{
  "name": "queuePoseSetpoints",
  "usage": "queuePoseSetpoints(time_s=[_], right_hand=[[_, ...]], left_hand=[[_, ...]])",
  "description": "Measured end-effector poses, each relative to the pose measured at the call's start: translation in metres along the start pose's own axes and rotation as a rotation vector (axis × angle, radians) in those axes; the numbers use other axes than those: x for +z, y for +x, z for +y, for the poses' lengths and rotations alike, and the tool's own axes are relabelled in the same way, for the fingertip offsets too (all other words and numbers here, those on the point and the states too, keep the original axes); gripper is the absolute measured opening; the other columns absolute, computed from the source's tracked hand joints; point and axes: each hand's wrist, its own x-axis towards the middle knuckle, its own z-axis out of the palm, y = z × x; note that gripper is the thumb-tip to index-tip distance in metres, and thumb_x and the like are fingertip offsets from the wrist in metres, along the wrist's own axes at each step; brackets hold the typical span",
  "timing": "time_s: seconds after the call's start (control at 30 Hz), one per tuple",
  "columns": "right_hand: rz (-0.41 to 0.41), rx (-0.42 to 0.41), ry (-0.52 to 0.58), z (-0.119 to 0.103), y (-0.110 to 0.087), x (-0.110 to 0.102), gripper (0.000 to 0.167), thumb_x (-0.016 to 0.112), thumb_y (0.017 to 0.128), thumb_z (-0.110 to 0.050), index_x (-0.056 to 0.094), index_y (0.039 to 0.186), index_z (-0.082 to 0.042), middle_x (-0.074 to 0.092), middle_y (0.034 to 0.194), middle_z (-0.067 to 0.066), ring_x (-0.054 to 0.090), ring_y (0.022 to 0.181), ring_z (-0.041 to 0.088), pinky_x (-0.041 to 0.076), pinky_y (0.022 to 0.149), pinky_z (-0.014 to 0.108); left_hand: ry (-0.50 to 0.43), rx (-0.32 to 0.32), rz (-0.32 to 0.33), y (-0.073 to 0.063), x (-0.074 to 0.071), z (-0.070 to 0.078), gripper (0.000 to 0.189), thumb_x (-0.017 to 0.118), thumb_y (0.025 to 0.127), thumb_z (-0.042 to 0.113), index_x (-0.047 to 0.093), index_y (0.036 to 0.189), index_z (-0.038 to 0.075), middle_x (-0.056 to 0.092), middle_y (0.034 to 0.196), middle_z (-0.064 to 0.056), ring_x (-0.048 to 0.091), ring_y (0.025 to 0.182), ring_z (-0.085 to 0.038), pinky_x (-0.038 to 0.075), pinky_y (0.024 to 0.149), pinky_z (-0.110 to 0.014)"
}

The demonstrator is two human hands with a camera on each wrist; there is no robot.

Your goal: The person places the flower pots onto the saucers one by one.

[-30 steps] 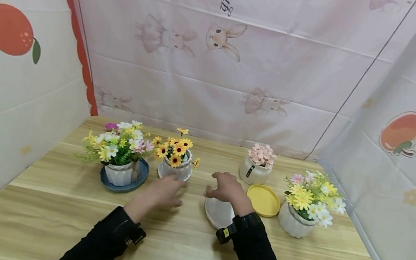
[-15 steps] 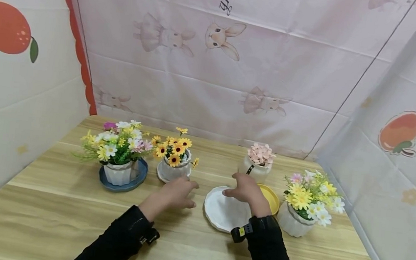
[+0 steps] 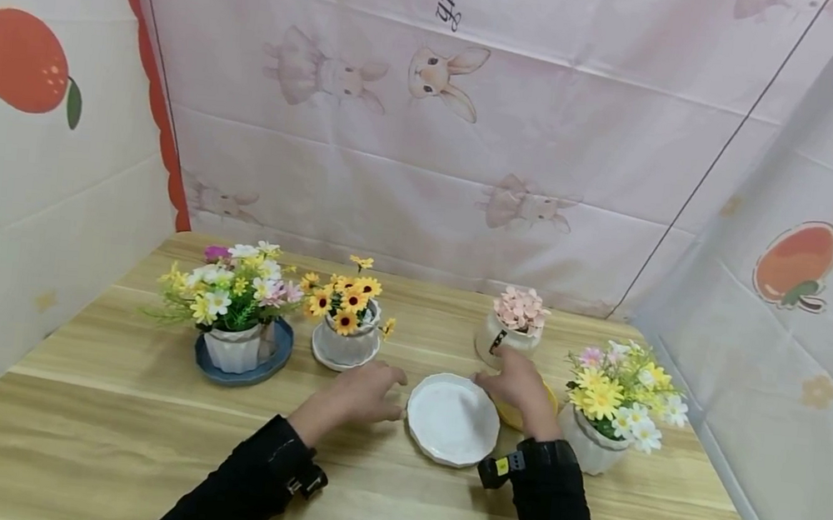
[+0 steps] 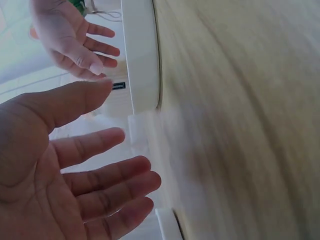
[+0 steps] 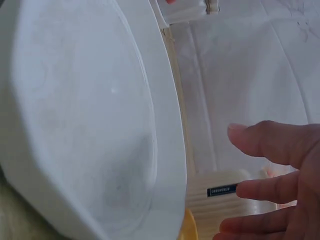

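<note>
A white scalloped saucer (image 3: 453,421) lies on the table between my two hands. My left hand (image 3: 362,393) hovers just left of its rim, fingers spread and holding nothing. In the left wrist view the fingers (image 4: 107,195) are relaxed beside the saucer's edge (image 4: 142,55). My right hand (image 3: 520,387) is at the saucer's right side, over the yellow saucer (image 3: 552,400), which it partly covers. The right wrist view shows its fingers (image 5: 270,190) extended and apart from the white saucer (image 5: 95,115). Behind that hand stands a cream pot (image 3: 488,334) with pink flowers.
At left, a white pot (image 3: 233,351) of mixed flowers stands on a blue saucer (image 3: 279,356). Beside it a pot (image 3: 348,344) of orange-yellow flowers sits on a small white saucer (image 3: 324,356). Another flower pot (image 3: 594,445) stands at right. Fabric walls close off the back and sides.
Both hands have moved right. The right hand has gone from over the white saucer to its right side, uncovering it; the left hand has come near its left rim. The pots stay put.
</note>
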Motion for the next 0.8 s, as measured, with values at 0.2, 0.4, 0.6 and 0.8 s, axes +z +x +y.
queuePoseSetpoints(time_s=[0.2, 0.4, 0.6, 0.8], right_hand=[[0.093, 0.147, 0.113, 0.01, -0.001, -0.005, 0.061, 0.065, 0.087, -0.022, 0.037, 0.133, 0.007, 0.043, 0.13, 0.031, 0.043, 0.116, 0.044, 0.04, 0.09, 0.052], [0.232, 0.202, 0.288, 0.019, 0.004, -0.005, 0.073, 0.066, 0.084, -0.018, 0.024, 0.136, 0.009, 0.034, 0.132, 0.035, 0.035, 0.12, 0.046, 0.033, 0.097, 0.054], [0.249, 0.244, 0.466, 0.031, 0.014, -0.002, 0.099, 0.067, 0.084, -0.021, -0.007, 0.146, -0.001, 0.01, 0.147, 0.031, 0.014, 0.133, 0.043, 0.017, 0.107, 0.052], [0.251, 0.25, 0.58, 0.042, 0.025, 0.002, 0.102, 0.069, 0.084, -0.024, -0.008, 0.148, -0.007, 0.002, 0.151, 0.023, 0.007, 0.137, 0.038, 0.012, 0.109, 0.049]], left_hand=[[-0.168, -0.061, 0.074, 0.002, 0.003, 0.003, 0.042, 0.071, 0.081, 0.025, 0.06, 0.115, 0.001, 0.064, 0.096, -0.012, 0.059, 0.085, -0.022, 0.05, 0.068, -0.035], [-0.287, -0.127, 0.096, 0.006, 0.007, 0.007, 0.046, 0.072, 0.08, 0.022, 0.058, 0.116, -0.003, 0.062, 0.082, -0.007, 0.058, 0.069, -0.016, 0.049, 0.06, -0.031], [-0.322, -0.197, 0.061, 0.009, 0.011, 0.009, 0.05, 0.074, 0.079, 0.023, 0.056, 0.118, -0.001, 0.063, 0.089, -0.01, 0.06, 0.07, -0.017, 0.051, 0.064, -0.032], [-0.342, -0.219, 0.037, 0.013, 0.014, 0.009, 0.049, 0.075, 0.078, 0.02, 0.055, 0.118, -0.003, 0.064, 0.093, -0.012, 0.062, 0.066, -0.015, 0.051, 0.063, -0.031]])
